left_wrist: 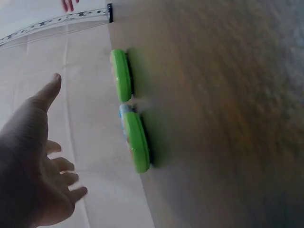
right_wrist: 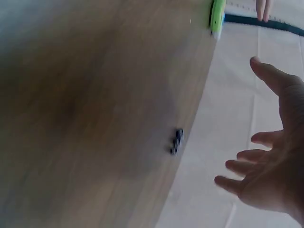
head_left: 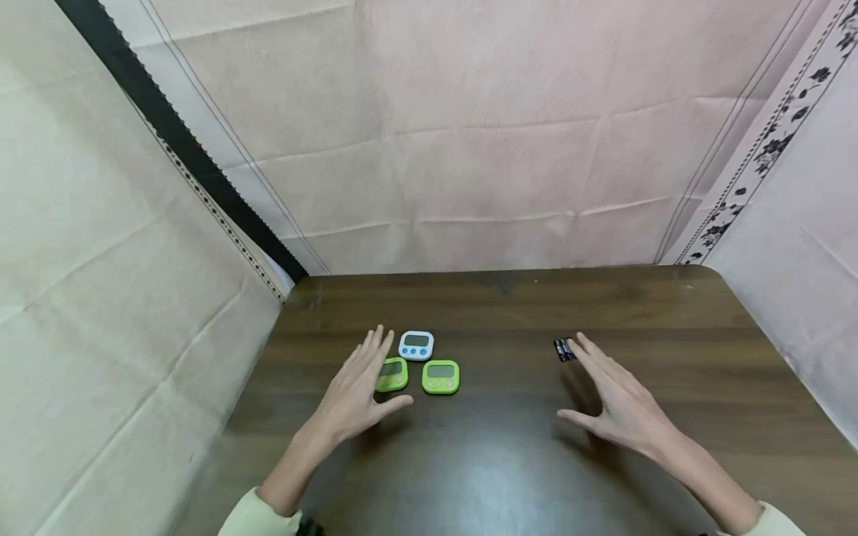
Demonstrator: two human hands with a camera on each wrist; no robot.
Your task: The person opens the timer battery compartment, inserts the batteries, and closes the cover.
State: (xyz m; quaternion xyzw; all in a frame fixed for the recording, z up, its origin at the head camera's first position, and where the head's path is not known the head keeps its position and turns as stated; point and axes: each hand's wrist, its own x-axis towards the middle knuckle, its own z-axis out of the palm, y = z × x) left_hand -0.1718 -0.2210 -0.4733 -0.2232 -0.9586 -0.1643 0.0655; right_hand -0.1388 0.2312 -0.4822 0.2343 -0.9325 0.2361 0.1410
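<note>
My left hand [head_left: 355,394] hovers over the left side of the table, fingers straight and thumb spread, holding nothing. Beside it lie three small digital timers: a white and blue timer [head_left: 416,345] at the back, a green timer [head_left: 395,376] partly covered by the fingers, and another green timer [head_left: 440,377] to its right. In the left wrist view the timers lie flat, apart from the hand [left_wrist: 38,175]. On the right, my empty right hand [head_left: 623,406] is held above the table, fingers extended. Just past its fingertips lie a few small dark batteries [head_left: 561,350] side by side, also seen as batteries [right_wrist: 177,141] in the right wrist view.
The brown wooden table [head_left: 509,447] has a straight far edge and a rounded far right corner. Pale cloth [head_left: 503,149] hangs behind it, with a black strip [head_left: 194,149] at left and a floral border [head_left: 777,141] at right.
</note>
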